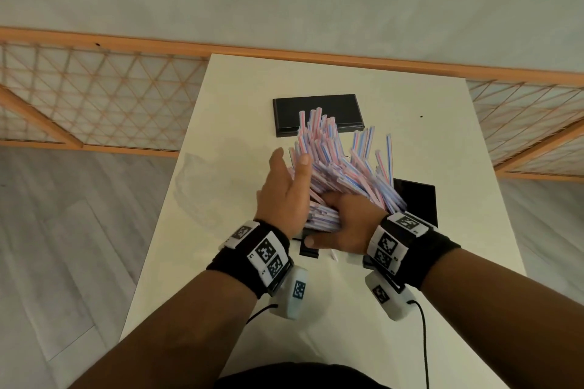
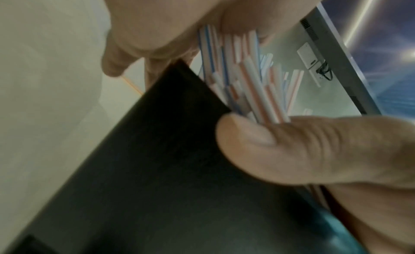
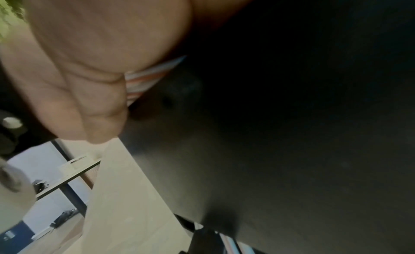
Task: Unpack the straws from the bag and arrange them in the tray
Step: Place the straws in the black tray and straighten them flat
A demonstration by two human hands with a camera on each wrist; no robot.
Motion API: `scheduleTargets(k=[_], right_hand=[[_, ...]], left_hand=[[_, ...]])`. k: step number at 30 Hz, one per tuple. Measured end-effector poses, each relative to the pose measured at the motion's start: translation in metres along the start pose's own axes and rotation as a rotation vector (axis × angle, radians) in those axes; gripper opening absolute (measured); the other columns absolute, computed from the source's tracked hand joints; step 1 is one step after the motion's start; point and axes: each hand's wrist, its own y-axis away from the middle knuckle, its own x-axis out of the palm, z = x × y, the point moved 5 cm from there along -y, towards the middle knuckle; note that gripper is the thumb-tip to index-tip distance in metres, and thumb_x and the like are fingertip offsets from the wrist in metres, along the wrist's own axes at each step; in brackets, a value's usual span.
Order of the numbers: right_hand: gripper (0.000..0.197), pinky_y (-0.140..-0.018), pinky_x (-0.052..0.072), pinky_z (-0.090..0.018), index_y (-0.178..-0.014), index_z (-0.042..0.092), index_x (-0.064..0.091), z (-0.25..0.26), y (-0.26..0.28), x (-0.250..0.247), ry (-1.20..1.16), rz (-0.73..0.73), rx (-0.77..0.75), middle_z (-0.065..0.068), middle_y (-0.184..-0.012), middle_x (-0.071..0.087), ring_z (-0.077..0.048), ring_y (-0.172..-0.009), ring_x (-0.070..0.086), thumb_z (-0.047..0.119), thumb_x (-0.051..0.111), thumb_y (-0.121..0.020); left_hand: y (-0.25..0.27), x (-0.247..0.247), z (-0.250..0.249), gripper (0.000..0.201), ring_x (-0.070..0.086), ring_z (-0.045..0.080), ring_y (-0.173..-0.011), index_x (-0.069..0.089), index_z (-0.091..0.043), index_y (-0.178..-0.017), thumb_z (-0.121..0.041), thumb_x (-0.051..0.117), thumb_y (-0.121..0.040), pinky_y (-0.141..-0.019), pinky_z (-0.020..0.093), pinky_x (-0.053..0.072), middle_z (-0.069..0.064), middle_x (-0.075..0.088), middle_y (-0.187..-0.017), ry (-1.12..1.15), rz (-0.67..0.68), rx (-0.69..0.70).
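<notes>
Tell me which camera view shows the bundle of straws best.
The head view: the whole fanned bundle of straws shows there, gripped at its base by the right hand, the left hand against its side. The left wrist view catches only some ends; the right wrist view, a sliver.

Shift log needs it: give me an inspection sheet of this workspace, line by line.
Surface: white table, mostly bare.
Job's things: striped straws fanned in a bundle; black tray under them; clear bag lying left.
Clutter: black slab at the far end; one loose straw.
Hands: right hand grips the bundle's base; left hand flat against its side.
Cables: black wrist cable.
Surroundings: lattice railing, grey floor.
</notes>
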Motion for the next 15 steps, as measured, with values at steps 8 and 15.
scheduleTargets(k=[8,15], right_hand=[[0.076,-0.101,0.046,-0.035,-0.127,0.035,0.054,-0.002,0.014,0.008,-0.036,-0.028,-0.074,0.012,-0.122,0.061,-0.015,-0.116,0.058,0.077,0.062,-0.064],[0.057,-0.081,0.049,-0.028,-0.107,0.030,0.059,-0.016,0.022,0.003,0.088,0.101,0.106,0.009,-0.091,0.060,-0.019,-0.091,0.062,0.073,0.066,-0.070]], left_hand=[[0.001,0.012,-0.006,0.076,0.052,-0.011,-0.116,0.036,-0.019,-0.151,-0.065,0.029,-0.091,-0.102,0.016,0.034,-0.012,0.052,-0.137,0.131,0.033,0.089],[-0.003,-0.007,0.019,0.067,0.056,0.021,-0.124,0.052,-0.042,-0.116,-0.086,0.034,-0.069,-0.114,0.051,0.039,-0.006,0.059,-0.127,0.343,-0.155,-0.125]])
